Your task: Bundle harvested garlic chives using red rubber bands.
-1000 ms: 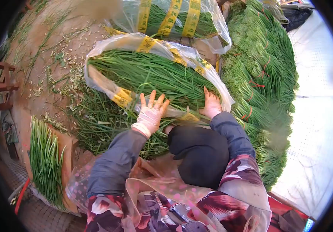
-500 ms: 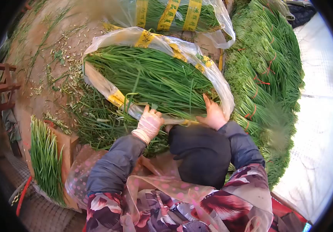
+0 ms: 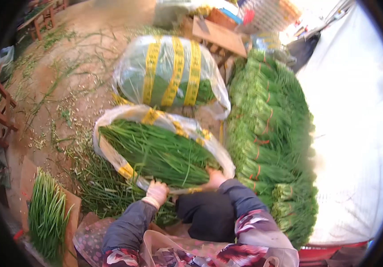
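Observation:
A clear plastic bag (image 3: 104, 150) with yellow printed bands lies open in front of me, full of long green chives (image 3: 160, 151). My left hand (image 3: 157, 192), in a pale glove, is closed on the bag's near rim. Farther right along the same rim is my right hand (image 3: 216, 179), gripping the edge with its thumb side against the chives; some of its fingers are hidden. My dark-clad knee (image 3: 211, 216) sits between the two hands, close to the bag.
Beyond lies a second full bag (image 3: 162, 71) with yellow bands. Bundles of chives with red ties (image 3: 267, 147) are stacked along the right, beside a white sheet (image 3: 351, 133). Loose chives (image 3: 49, 213) rest on a board at left. Scraps (image 3: 98, 182) litter the ground. A wooden stool (image 3: 2, 111) stands far left.
The view has tilted up and shifted right, bringing the whole second bag and a wooden board behind it into sight. Both hands stay at the near rim of the open bag.

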Demonstrator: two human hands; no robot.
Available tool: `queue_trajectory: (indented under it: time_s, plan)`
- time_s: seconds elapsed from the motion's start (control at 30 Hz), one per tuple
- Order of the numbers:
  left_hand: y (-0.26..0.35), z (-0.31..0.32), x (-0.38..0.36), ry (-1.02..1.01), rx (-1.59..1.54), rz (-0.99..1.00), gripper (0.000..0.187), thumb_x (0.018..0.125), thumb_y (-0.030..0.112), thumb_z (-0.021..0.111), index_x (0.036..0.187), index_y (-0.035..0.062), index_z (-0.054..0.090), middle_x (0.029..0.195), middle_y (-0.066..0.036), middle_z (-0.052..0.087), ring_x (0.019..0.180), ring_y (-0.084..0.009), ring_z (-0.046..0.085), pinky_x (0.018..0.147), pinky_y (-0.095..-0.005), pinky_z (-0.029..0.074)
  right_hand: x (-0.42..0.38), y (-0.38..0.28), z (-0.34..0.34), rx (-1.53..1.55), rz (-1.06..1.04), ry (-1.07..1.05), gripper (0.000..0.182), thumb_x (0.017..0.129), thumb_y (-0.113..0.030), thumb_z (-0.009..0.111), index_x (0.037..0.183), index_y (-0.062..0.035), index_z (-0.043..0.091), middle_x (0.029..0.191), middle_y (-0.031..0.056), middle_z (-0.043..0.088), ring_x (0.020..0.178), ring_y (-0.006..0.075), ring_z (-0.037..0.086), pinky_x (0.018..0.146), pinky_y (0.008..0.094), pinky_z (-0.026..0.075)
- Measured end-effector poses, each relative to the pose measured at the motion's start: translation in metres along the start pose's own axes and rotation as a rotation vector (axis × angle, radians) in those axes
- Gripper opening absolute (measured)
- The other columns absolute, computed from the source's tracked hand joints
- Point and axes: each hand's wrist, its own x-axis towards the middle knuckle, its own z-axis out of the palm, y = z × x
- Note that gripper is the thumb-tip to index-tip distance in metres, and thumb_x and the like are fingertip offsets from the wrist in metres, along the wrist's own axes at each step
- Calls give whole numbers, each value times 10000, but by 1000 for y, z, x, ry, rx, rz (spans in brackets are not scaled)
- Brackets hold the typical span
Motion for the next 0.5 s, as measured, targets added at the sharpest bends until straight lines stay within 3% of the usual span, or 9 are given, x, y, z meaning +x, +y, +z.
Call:
queue_trajectory:
  time_s: [0.07, 0.13, 0.27, 0.5]
  plan:
    - [3, -10, 7, 29, -60, -39, 133, 737, 194, 637, 827, 227, 730, 895, -22, 664, 941, -228, 623, 879, -408, 413, 4, -10, -32, -61, 11, -33, 1114, 600, -506, 766, 1477, -53, 249, 1358, 225, 476, 1228, 353, 494, 1015, 427, 409]
    - [-2, -7, 4, 19, -67, -57, 138, 746, 202, 635, 840, 229, 733, 892, -24, 667, 941, -228, 623, 870, -407, 412, 0, -16, -20, -127, 84, -167, 1118, 606, -487, 761, 1477, -31, 228, 1291, 231, 532, 1185, 350, 533, 975, 403, 442]
    - [3, -12, 2, 10, -39, -52, 155, 804, 221, 606, 890, 206, 733, 901, -20, 678, 942, -217, 625, 833, -422, 411, 1, -1, -8, 56, 15, -141, 1163, 583, -485, 776, 1471, 7, 208, 1248, 244, 560, 1134, 354, 569, 941, 375, 460]
    - [-6, -9, -4, 35, -140, -69, 133, 738, 188, 647, 838, 192, 735, 851, -31, 670, 921, -228, 622, 849, -394, 412, 26, 6, 0, -23, 43, -231, 1090, 572, -503, 778, 1424, 3, 322, 1143, 245, 619, 1066, 365, 603, 913, 395, 469]
